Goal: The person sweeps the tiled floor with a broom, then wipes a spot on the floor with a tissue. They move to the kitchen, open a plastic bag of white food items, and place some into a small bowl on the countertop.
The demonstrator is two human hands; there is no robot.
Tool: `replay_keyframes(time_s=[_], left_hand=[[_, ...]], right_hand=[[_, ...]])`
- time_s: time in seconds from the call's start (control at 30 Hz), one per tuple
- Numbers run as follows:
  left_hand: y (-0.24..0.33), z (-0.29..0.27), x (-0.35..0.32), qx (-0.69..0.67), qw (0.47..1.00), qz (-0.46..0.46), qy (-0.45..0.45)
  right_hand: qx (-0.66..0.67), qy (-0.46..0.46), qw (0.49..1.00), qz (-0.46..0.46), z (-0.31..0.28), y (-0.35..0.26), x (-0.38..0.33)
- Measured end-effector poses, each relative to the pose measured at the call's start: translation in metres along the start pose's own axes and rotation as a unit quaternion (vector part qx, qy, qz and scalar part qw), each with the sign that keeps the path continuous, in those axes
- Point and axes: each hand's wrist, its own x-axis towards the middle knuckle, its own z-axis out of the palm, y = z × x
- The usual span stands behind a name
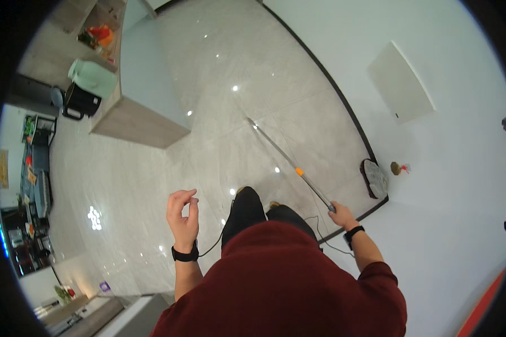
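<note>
My right hand (343,216) is wrapped around the dark end of a long metal pole (276,148) with an orange collar (299,171) partway along. The pole slants forward and left, its far end low over the tiled floor; whether that tip touches the tiles I cannot tell, and no head shows on it. In the air left of my legs hangs my left hand (183,216), its fingers loosely curled with a gap to the thumb and nothing between them. Each wrist wears a black band with a cable by it.
A wooden-edged cabinet (140,126) juts in at the left, bearing a black kettle (81,102) and a pale green jug (93,78). A clear plastic bag (375,178) lies by the right wall's dark skirting (343,100). A thin cable (333,245) hangs near my right leg.
</note>
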Motion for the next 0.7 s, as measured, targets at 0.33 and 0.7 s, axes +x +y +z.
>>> replay_keyframes(time_s=[0.33,0.7], left_hand=[[-0.026,0.068,0.190,-0.025,0.979,0.123,-0.158],[-0.029,0.148,0.415,-0.054,0.884,0.288,-0.366]], right_hand=[[0.282,0.132,0.933,0.178,0.055,-0.115,0.095],[0.243,0.164,0.888,0.354,0.087,-0.282,0.194]])
